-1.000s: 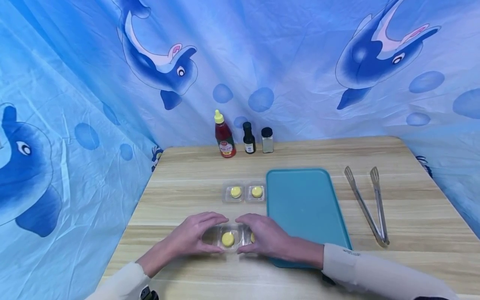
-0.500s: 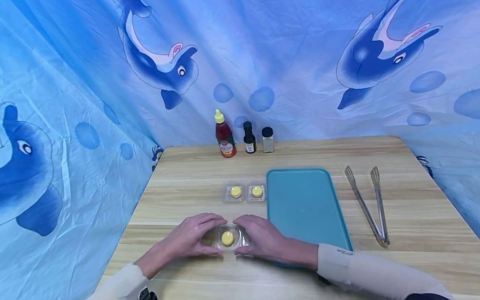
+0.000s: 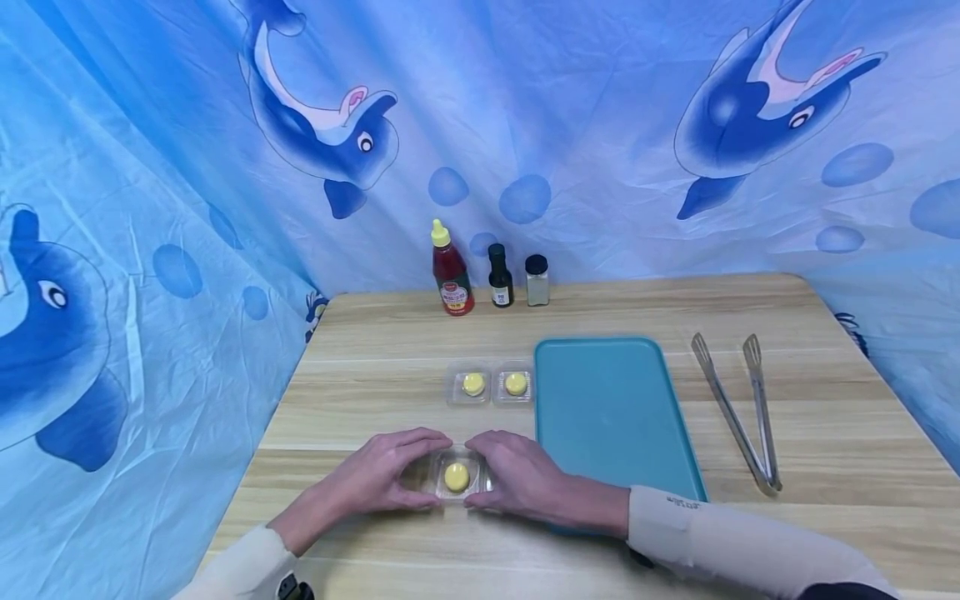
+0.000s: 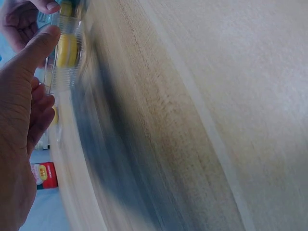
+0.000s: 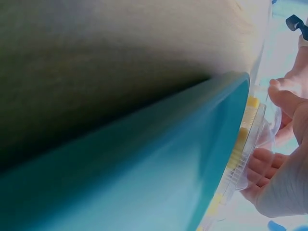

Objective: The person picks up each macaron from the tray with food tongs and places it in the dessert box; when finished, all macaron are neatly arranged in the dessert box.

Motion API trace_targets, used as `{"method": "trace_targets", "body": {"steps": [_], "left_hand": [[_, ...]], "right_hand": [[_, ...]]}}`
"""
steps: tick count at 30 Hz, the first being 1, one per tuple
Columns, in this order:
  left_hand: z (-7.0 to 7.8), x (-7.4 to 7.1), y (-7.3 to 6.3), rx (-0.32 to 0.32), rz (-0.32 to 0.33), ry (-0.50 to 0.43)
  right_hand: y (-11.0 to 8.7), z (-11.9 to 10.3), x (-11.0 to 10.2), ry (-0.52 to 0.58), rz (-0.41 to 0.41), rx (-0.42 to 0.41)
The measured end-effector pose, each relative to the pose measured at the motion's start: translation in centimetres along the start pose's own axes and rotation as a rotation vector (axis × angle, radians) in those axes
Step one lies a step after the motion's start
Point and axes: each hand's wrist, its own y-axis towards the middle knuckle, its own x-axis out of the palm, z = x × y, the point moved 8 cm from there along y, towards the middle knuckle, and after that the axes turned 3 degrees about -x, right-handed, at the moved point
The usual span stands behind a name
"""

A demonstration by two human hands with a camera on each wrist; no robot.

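Observation:
Two small clear plastic boxes stand side by side near the table front in the head view. My left hand [image 3: 393, 469] holds the left box [image 3: 441, 493], thumb on the near side and fingers on the far side. Inside it lies a yellow round sweet [image 3: 457, 477] that looks like a macaron. My right hand [image 3: 525, 469] grips the right box [image 3: 488, 482] and covers most of it, contents included. In the left wrist view, my left thumb [image 4: 45, 43] lies against a ribbed box wall. The right wrist view has clear plastic [image 5: 257, 139] between my right thumb and fingers.
Two similar boxes with yellow sweets [image 3: 473, 384] [image 3: 516, 383] stand farther back. A blue-green tray [image 3: 607, 400] lies under my right forearm. Metal tongs [image 3: 761, 417] lie at right. A red sauce bottle [image 3: 452, 279], dark bottle [image 3: 499, 277] and black-capped jar [image 3: 537, 282] line the back edge.
My right hand has shifted slightly left, toward the left box. The yellow sweet in the right box, partly visible a second ago, is hidden by that hand now. The left hand has barely moved.

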Motion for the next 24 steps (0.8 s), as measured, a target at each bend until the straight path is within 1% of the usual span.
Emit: {"method": "trace_targets", "body": {"steps": [4,9,19,24], "left_hand": [[-0.2,0.13,-0.09,-0.004,-0.007,-0.022],[-0.21,0.23,-0.1,-0.006,-0.019,-0.026],[-0.11,0.3,0.13,0.012,0.006,-0.02],[-0.29,0.52,0.2,-0.002,-0.005,-0.041]], "right_hand": [[0.1,0.05,0.1,0.003,0.011,-0.006],[0.2,0.09,0.21,-0.001,0.005,-0.002],[0.15,-0.08,0.06,-0.031,0.017,-0.009],[0.04,0.02,0.08,-0.012,0.02,-0.009]]}}
